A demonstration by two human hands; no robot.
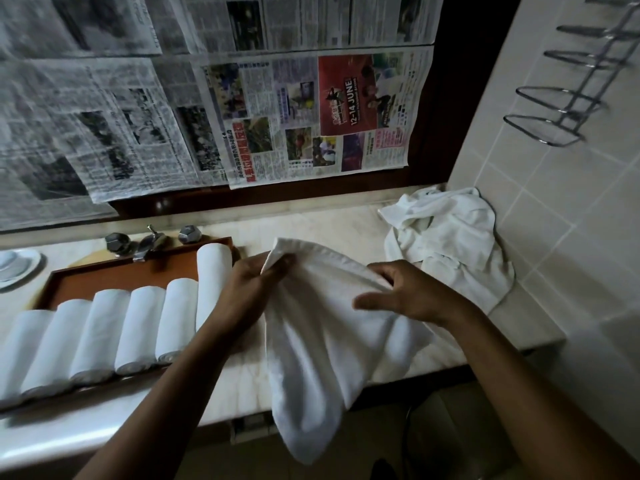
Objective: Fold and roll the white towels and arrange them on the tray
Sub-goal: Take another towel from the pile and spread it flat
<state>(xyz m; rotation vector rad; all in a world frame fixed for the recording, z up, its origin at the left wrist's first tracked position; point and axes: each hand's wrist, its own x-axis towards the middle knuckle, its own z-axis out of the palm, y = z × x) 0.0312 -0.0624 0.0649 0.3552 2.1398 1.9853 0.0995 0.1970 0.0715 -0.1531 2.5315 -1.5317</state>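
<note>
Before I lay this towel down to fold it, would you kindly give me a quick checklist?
1. Left hand grips towel corner: ok.
2. Right hand holds top edge: ok.
3. Towel spread flat: not ok, it hangs bunched past the counter edge.
4. Bare tray space behind rolled towels: ok.
5. Unfolded pile waiting by the wall: ok.

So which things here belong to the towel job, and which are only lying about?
Job: held towel, left hand, right hand, six rolled towels, tray, loose towel pile.
Lying about: newspapers, tap, dish, wall rack.
</note>
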